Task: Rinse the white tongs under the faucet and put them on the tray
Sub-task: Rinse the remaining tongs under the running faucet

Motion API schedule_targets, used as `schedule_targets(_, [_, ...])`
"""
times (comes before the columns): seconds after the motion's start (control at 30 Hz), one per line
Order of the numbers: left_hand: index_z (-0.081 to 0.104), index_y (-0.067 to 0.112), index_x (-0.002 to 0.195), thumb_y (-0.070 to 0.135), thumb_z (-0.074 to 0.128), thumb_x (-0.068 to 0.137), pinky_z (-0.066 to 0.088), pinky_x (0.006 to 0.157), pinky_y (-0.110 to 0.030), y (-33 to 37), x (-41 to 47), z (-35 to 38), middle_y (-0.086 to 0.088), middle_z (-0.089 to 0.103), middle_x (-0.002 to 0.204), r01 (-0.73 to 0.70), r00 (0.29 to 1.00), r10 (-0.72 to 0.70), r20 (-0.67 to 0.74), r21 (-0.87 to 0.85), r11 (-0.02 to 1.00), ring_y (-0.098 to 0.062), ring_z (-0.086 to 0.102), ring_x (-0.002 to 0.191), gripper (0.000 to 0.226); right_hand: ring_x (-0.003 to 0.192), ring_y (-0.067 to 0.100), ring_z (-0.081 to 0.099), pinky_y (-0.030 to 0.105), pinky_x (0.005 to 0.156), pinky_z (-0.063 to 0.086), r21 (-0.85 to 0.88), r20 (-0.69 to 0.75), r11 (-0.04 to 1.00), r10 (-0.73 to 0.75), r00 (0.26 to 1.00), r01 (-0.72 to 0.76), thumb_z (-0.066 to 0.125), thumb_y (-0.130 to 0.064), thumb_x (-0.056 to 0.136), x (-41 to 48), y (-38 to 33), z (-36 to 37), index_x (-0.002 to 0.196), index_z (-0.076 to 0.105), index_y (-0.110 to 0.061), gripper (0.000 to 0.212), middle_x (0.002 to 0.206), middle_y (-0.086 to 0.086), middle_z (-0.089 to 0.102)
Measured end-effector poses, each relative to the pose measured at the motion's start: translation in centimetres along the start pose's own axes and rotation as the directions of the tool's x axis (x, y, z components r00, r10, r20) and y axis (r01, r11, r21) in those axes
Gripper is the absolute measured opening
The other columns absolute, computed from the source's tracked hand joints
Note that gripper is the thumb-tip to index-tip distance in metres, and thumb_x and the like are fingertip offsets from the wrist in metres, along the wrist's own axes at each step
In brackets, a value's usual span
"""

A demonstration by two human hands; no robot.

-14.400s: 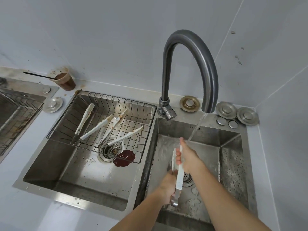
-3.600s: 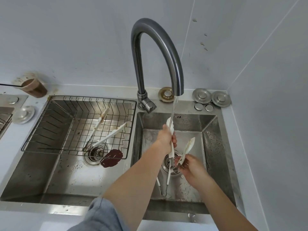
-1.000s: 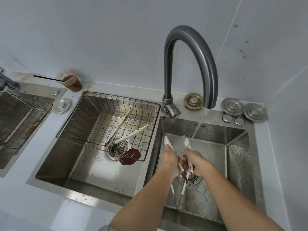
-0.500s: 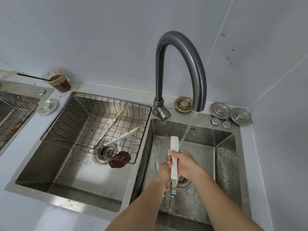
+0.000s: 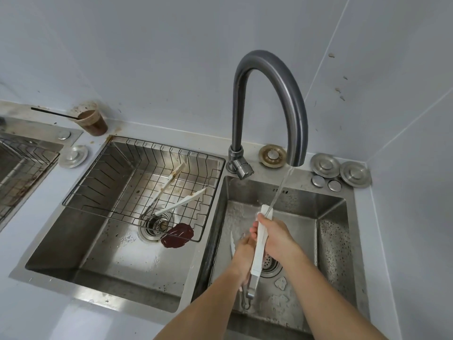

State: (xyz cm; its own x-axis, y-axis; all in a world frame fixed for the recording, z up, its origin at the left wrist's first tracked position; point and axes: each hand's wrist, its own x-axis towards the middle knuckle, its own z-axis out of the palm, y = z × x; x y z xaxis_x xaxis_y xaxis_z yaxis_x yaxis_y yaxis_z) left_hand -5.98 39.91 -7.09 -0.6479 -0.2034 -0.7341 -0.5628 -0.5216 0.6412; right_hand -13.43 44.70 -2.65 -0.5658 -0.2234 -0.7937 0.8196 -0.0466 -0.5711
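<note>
My right hand grips white tongs upright over the right sink basin, tip up. Water from the dark grey faucet falls onto the tip. My left hand sits just left of and behind them, closed on a second white tongs whose tip sticks up beside it. Two soiled white tongs lie in the wire tray over the left basin.
A brown blob lies beside the left basin's drain. A dirty cup with a black straw stands at the wall. Metal sink plugs sit behind the right basin. Another wire rack is at far left.
The tongs in my right hand stay upright under the stream, shifted slightly down and right. My left hand remains low beside them. The camera has drifted a little.
</note>
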Motion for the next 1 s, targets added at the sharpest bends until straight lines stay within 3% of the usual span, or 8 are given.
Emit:
schedule_targets(0.13, [0.058, 0.004, 0.096, 0.024, 0.035, 0.104, 0.037, 0.036, -0.019, -0.1, -0.1, -0.4, -0.004, 0.055, 0.055, -0.009, 1.0, 0.01, 0.018, -0.029, 1.0, -0.009, 0.048, 0.037, 0.032, 0.055, 0.019, 0.05, 0.029, 0.051, 0.039, 0.019, 0.133, 0.999, -0.036, 0.991, 0.033, 0.051, -0.002, 0.094, 0.2, -0.3, -0.4, 0.085, 0.054, -0.003, 0.009, 0.067, 0.01, 0.053])
schedule_targets(0.37, [0.057, 0.015, 0.096, 0.029, 0.035, 0.103, 0.047, 0.053, -0.023, -1.0, -0.1, 0.1, -0.004, 0.061, 0.077, -0.101, 0.994, 0.105, -0.006, 0.228, 0.968, -0.012, 0.056, 0.059, 0.027, 0.04, 0.017, 0.035, 0.026, 0.041, 0.032, -0.047, -0.176, 0.995, 0.078, 0.981, -0.088, 0.062, -0.043, 0.087, 0.6, -0.4, 0.0, 0.079, 0.058, -0.004, 0.04, 0.053, 0.005, 0.044])
schedule_targets(0.53, [0.057, 0.014, 0.096, 0.026, 0.033, 0.103, 0.046, 0.064, -0.02, -0.8, -0.7, 0.8, 0.001, 0.061, 0.081, -0.189, 0.976, 0.213, -0.049, 0.302, 0.934, -0.009, 0.057, 0.073, 0.028, 0.035, 0.017, 0.034, 0.025, 0.041, 0.032, -0.057, -0.29, 0.992, 0.089, 0.953, -0.11, 0.042, -0.062, 0.089, 1.0, -0.8, 0.3, 0.069, 0.054, -0.007, 0.06, 0.046, 0.003, 0.042])
schedule_targets(0.63, [0.047, 0.021, 0.083, 0.028, 0.027, 0.104, 0.044, 0.06, -0.024, -0.1, -0.2, 0.7, 0.003, 0.054, 0.075, -0.217, 0.954, 0.283, -0.099, 0.425, 0.879, -0.007, 0.05, 0.064, 0.031, 0.031, 0.017, 0.035, 0.023, 0.039, 0.032, -0.036, -0.356, 0.998, -0.053, 0.933, 0.043, 0.033, -0.058, 0.094, 0.7, -0.1, 0.1, 0.068, 0.051, -0.008, 0.059, 0.042, 0.002, 0.044])
schedule_targets(0.7, [0.045, 0.021, 0.083, 0.035, 0.024, 0.103, 0.042, 0.063, -0.03, 0.1, 0.3, 0.7, 0.002, 0.054, 0.076, -0.192, 0.952, 0.288, -0.107, 0.523, 0.831, -0.009, 0.05, 0.066, 0.032, 0.036, 0.015, 0.04, 0.025, 0.042, 0.037, -0.095, -0.357, 0.977, -0.211, 0.91, 0.189, 0.032, -0.055, 0.095, 0.3, 1.2, -0.1, 0.084, 0.053, -0.008, 0.053, 0.05, 0.004, 0.048])
schedule_targets(0.8, [0.056, 0.012, 0.098, 0.05, 0.026, 0.1, 0.043, 0.07, -0.031, 0.6, 0.8, 0.9, -0.006, 0.064, 0.094, -0.096, 0.973, 0.208, -0.104, 0.635, 0.766, -0.022, 0.061, 0.086, 0.048, 0.071, 0.018, 0.061, 0.037, 0.07, 0.051, -0.355, -0.295, 0.891, -0.395, 0.87, 0.284, 0.042, -0.055, 0.091, -1.0, 3.0, -0.6, 0.116, 0.046, -0.016, 0.046, 0.086, 0.004, 0.061])
schedule_targets(0.9, [0.061, 0.006, 0.094, 0.041, 0.031, 0.101, 0.049, 0.077, -0.034, 1.7, 1.8, 1.2, -0.016, 0.069, 0.101, -0.067, 0.971, 0.225, -0.081, 0.811, 0.581, -0.031, 0.064, 0.094, 0.046, 0.083, 0.022, 0.06, 0.031, 0.067, 0.047, -0.447, -0.248, 0.859, -0.387, 0.888, 0.249, 0.046, -0.032, 0.096, -1.9, 3.2, -1.7, 0.13, 0.034, -0.014, 0.04, 0.1, 0.009, 0.061])
schedule_targets(1.0, [0.048, 0.006, 0.112, 0.015, 0.037, 0.099, 0.052, 0.075, -0.034, 2.6, 2.3, 1.6, -0.015, 0.066, 0.099, -0.094, 0.976, 0.213, -0.038, 0.813, 0.574, -0.029, 0.064, 0.091, 0.019, 0.076, 0.017, 0.058, 0.03, 0.062, 0.047, -0.472, -0.227, 0.869, -0.285, 0.931, 0.151, 0.049, -0.022, 0.095, -2.3, 3.2, -3.0, 0.123, 0.035, -0.01, 0.033, 0.094, 0.007, 0.059])
